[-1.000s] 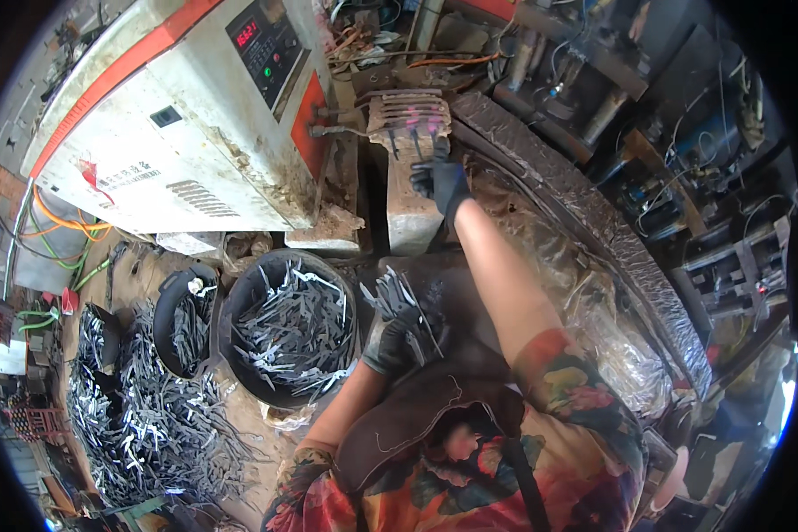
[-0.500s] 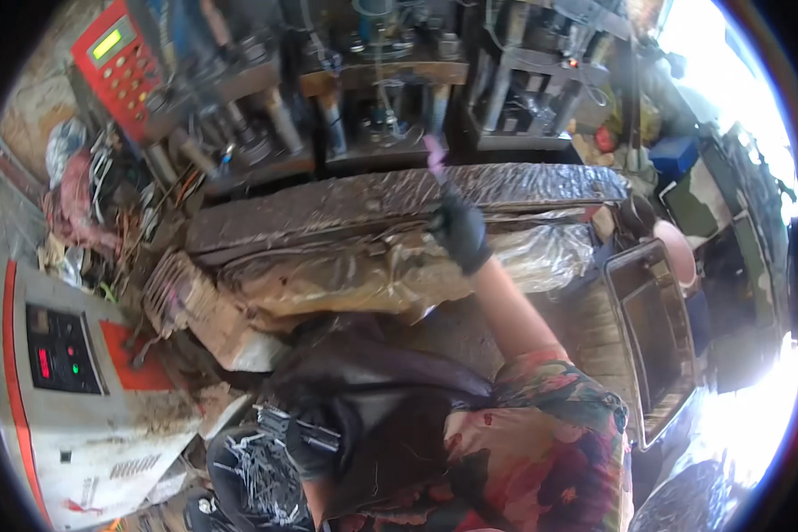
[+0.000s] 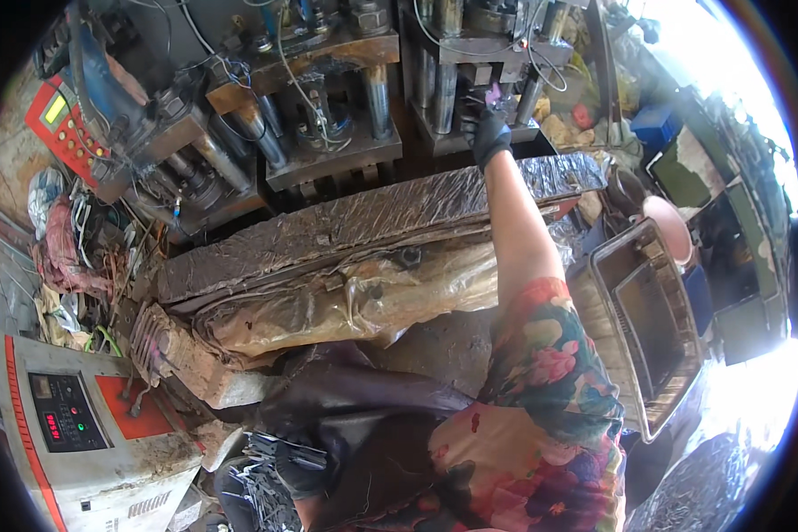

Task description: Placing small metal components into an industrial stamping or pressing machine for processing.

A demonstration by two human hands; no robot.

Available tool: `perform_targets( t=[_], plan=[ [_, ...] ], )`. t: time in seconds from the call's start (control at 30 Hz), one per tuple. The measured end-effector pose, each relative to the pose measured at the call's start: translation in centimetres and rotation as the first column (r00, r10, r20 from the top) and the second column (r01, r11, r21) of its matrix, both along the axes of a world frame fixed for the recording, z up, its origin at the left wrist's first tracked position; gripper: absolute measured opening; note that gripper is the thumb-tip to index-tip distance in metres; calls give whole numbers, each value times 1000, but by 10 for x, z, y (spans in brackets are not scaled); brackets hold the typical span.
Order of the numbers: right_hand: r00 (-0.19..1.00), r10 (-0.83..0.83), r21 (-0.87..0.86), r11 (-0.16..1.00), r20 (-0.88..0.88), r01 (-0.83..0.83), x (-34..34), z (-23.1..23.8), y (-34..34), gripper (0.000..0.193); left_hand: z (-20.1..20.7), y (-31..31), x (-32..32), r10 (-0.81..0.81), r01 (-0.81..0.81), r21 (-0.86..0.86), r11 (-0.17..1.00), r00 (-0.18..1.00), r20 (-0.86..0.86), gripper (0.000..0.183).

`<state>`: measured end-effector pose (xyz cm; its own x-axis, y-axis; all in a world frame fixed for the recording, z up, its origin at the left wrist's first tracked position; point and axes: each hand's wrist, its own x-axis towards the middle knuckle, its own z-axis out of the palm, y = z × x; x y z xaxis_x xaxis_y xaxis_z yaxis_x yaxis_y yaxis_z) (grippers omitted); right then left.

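My right hand (image 3: 488, 135), in a black glove, is stretched out to the press at the far right. Its fingers are closed, and a small pinkish-violet piece (image 3: 493, 93) shows just beyond them among the press posts. What the fingers themselves grip is too small to make out. Low in the picture, my black-gloved left hand (image 3: 300, 468) is closed around several thin grey metal rods (image 3: 284, 449). Beneath it, more such rods (image 3: 259, 488) lie heaped in a dark bucket (image 3: 230, 496). A dark apron (image 3: 363, 399) covers my lap.
Several presses (image 3: 310, 106) with steel posts and hanging wires line the far side. Before them runs a long, plastic-wrapped beam (image 3: 372, 208). A white-and-red control cabinet (image 3: 106, 479) stands at left, a red keypad box (image 3: 62, 124) above it. At right is a rectangular bin (image 3: 598, 328).
My right hand has moved forward and right from above the wrapped beam to the right-hand press, carrying the pinkish piece. My view has shifted. The left hand stays at the bucket with its rods.
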<state>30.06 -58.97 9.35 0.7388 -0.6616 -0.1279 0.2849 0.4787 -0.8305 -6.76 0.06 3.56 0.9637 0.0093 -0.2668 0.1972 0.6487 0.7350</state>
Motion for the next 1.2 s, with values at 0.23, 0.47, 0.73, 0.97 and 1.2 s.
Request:
perform_targets(
  t=[0.23, 0.47, 0.73, 0.97, 1.2],
  plan=[
    [991, 88, 92, 991, 103, -98, -6, -14, -19, 19, -20, 9, 1, -26, 28, 126, 992, 1000, -16, 36],
    [983, -2, 104, 994, 186, -18, -74, -13, -42, 26, -47, 29, -6, -40, 44, 45, 998, 996, -77, 34],
    [761, -275, -642, 731, -587, -231, -259, -24, 17, 62, -61, 53, -8, -65, 58, -54, 997, 988, -139, 33],
    [396, -360, -530, 467, -845, -708, -269, -2, 51, 59, -58, 47, -7, -66, 59, -63, 996, 992, -111, 30],
    [864, 465, -247, 830, -190, -501, -212, -2, 132, 37, -55, 44, -9, -63, 61, -27, 998, 995, -82, 26]
  ],
)
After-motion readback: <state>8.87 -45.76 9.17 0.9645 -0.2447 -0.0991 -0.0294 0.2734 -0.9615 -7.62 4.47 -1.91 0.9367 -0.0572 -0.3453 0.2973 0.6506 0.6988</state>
